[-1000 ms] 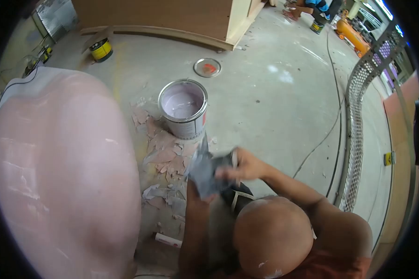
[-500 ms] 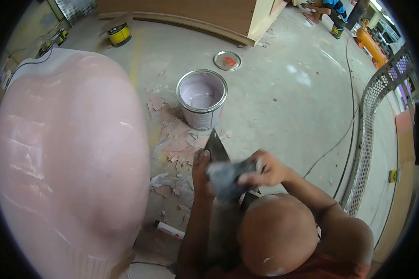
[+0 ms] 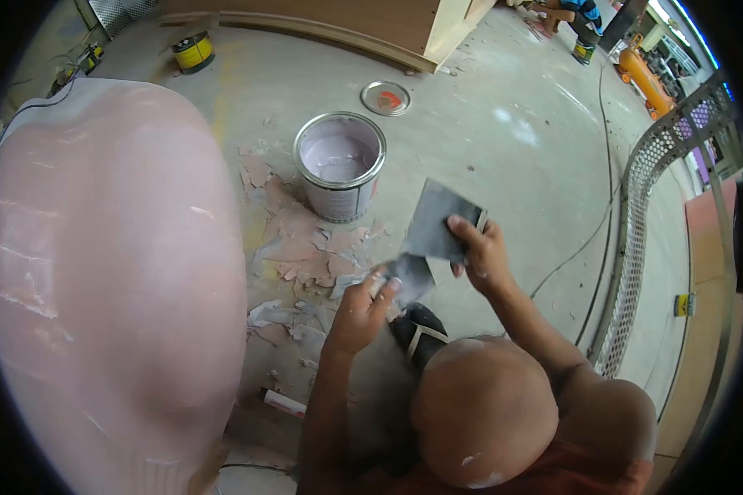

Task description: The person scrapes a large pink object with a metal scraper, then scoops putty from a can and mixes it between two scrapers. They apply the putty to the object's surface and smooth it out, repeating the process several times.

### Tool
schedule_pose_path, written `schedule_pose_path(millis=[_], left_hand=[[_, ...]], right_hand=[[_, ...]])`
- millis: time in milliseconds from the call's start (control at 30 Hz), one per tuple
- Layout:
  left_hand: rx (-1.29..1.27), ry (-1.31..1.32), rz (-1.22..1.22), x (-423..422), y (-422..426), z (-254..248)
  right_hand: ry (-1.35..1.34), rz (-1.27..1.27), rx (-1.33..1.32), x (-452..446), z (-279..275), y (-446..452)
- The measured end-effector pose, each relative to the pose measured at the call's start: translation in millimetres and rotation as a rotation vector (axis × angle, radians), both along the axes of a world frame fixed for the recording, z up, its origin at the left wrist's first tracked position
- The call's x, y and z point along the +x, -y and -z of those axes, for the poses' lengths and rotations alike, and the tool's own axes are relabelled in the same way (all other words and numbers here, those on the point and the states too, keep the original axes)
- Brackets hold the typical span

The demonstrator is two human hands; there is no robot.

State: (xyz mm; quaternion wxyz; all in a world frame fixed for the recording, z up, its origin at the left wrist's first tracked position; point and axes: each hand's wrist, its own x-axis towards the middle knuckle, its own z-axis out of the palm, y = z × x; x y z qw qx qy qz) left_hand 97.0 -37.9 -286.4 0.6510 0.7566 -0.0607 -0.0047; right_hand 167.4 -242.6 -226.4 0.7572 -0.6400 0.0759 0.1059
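My right hand grips a flat, dark grey square plate, thumb on its upper face. Lower and to the left, my left hand holds a smaller grey scraper blade between thumb and fingers. The blade's upper edge meets or overlaps the plate's lower corner. Beyond both hands an open can of pale lilac paste stands upright on the floor. Its round lid, with an orange-red smear, lies behind it. My bare knee is in front of me.
A large glossy pink shell fills the left side. Peeled flakes and a white tube lie on the floor. A perforated metal strip curves along the right. Another person's arm shows at the top, near an orange tank.
The plate in my right hand has moved up and away from my left hand, towards the can's right side. My left hand now holds a smaller blade, turned to the right.
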Motion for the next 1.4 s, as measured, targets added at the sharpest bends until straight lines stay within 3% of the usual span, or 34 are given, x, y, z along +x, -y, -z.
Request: schedule_pose_path(millis=[133, 233, 267, 300, 367, 400, 433, 467, 500, 533, 567, 600, 633, 700, 733, 833, 933, 967, 1033, 1067, 1100, 1167, 1200, 1233, 1267, 1300, 1367, 1400], left_hand=[[-0.001, 0.029, 0.093, -5, 10, -5], [-0.946, -0.533, -0.25, -1, 14, -9], [-1.213, -0.422, -0.427, -1, 26, -18], [-1.214, -0.416, -0.442, 1, 23, -10], [-1.39, -0.553, -0.34, 4, 20, 12], [-1.367, -0.554, -0.391, 6, 20, 10], [-1.368, -0.554, -0.395, 8, 20, 6], [-1.266, -0.511, -0.414, 8, 20, 0], [-1.17, -0.457, -0.436, 10, 18, -2], [-1.18, -0.454, -0.453, 9, 17, 0], [-0.922, -0.381, -0.513, 4, 14, 2], [-0.658, -0.299, -0.555, 3, 12, 4], [-0.656, -0.287, -0.556, 6, 10, 7], [-0.7, -0.314, -0.665, 9, 9, 17], [-0.703, -0.319, -0.659, 9, 9, 21], [-0.576, -0.219, -0.589, 8, 9, 26], [0.061, 0.194, 0.009, 5, -6, 28], [0.057, 0.191, 0.0, 3, -7, 27], [0.151, 0.212, -0.063, 2, -15, 25], [0.038, -0.117, -0.051, 0, -24, 26], [0.041, -0.121, -0.049, 0, -32, 28], [-0.241, -0.126, -0.263, 2, -40, 35], [-0.243, -0.132, -0.261, 4, -39, 37], [-0.38, -0.078, -0.438, 8, -40, 38], [-0.517, -0.006, -0.624, 15, -41, 38], [-0.515, 0.0, -0.63, 19, -46, 38], [-0.521, -0.215, -0.768, 15, -51, 41], [-0.577, -0.275, -0.707, 11, -57, 45]], right_hand=[[0.275, 0.203, -0.015, 18, -16, 3], [0.71, 0.276, -0.13, 0, -4, 1], [0.808, 0.157, -0.27, -8, 10, 9], [0.905, 0.083, -0.364, -13, 28, 7], [0.894, -0.61, -0.854, -12, 21, 9], [0.896, -0.616, -0.851, -13, 28, 14], [0.767, -0.755, -1.026, -17, 39, 22], [0.622, -0.889, -1.194, -21, 47, 28], [0.628, -0.898, -1.195, -18, 45, 31], [0.311, -0.664, -1.007, -14, 40, 35], [-0.002, -0.42, -0.804, -15, 38, 39], [-0.013, -0.218, -0.444, -14, 38, 36], [0.036, -0.023, -0.151, -17, 34, 29], [-0.053, 0.039, 0.247, -26, 22, 23], [-0.154, 0.045, 0.266, -30, 18, 16], [-0.199, -0.137, -0.08, -29, 25, 1], [-0.081, 0.063, -0.105, -6, 28, 6], [-0.031, 0.183, -0.115, 4, 21, 10], [0.016, 0.118, 0.096, 15, -6, 24], [-0.015, 0.029, 0.235, 16, -17, 33], [-0.137, 0.041, 0.547, 15, -24, 38], [0.052, -0.449, 0.978, 26, 18, 68], [-0.023, -0.277, 0.384, 33, 46, 82], [-0.095, -0.102, -0.208, 37, 71, 91], [0.18, -0.003, -0.567, 34, 88, 86], [0.458, 0.107, -0.913, 25, 101, 76], [-0.009, 0.08, -0.596, 14, 71, 63], [-0.031, 0.077, -0.6, 5, 67, 58]])
